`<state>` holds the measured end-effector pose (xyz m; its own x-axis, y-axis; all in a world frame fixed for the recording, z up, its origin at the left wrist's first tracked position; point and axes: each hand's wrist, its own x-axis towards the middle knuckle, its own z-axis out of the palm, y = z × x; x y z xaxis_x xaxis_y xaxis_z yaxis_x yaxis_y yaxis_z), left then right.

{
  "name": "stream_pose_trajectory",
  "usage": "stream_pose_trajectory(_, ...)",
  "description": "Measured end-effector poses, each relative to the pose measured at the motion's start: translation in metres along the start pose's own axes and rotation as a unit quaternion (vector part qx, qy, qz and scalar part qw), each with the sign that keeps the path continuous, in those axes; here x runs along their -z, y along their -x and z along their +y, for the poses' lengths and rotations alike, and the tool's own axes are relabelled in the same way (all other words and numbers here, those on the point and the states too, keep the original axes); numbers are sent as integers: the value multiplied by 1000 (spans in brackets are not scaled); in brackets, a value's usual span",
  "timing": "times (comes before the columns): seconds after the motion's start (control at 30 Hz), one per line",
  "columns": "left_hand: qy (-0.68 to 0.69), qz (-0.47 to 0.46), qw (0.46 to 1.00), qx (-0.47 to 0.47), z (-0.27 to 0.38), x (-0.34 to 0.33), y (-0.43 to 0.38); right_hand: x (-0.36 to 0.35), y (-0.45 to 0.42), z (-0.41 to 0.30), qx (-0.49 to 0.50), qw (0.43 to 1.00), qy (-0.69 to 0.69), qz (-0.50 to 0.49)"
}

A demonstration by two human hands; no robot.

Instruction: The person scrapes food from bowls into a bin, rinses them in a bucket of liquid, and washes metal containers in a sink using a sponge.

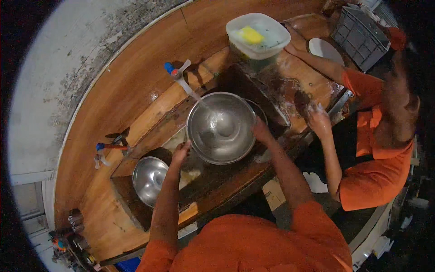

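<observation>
Over the tiled sink basin (pixel 221 183) I hold a large stainless steel mixing bowl (pixel 234 146) between both hands. My left hand (pixel 181 154) grips its left rim, and my right hand (pixel 262 131) grips the right rim, its fingers partly hidden. Water runs from a tap (pixel 180 76) with a blue and red fitting into the bowl. Another rim shows behind the bowl's right side, mostly covered. A second steel bowl (pixel 149 180) rests at the basin's left end, partly behind my left forearm.
To the right, a co-worker's wet hand (pixel 319 119) is over the counter (pixel 295 74). Their other hand is beside a translucent plastic tub (pixel 258 51) of water with a yellow sponge (pixel 251 35). A grey crate (pixel 360 37), white disc (pixel 326 51) and second tap (pixel 110 148) are nearby.
</observation>
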<state>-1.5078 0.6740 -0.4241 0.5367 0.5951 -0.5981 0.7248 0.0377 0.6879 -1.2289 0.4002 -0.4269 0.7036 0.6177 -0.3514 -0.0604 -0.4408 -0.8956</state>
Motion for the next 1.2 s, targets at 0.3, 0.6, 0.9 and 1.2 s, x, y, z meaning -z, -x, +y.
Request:
stream_pose_trajectory(0.3,200,-137,963,122,9,-24,23,-17,-61,45,-6,994,49,98)
stream_pose_trajectory(0.6,386,-106,905,143,60,-55,113,7,21,-20,-73,978,147,-133)
stream_pose_trajectory(0.9,-64,93,989,-96,148,-30,131,-23,-30,-5,-83,996,-35,-22)
stream_pose_trajectory(1.2,-302,191,918,-174,172,-36,214,-78,-78,0,-61,997,2,-49)
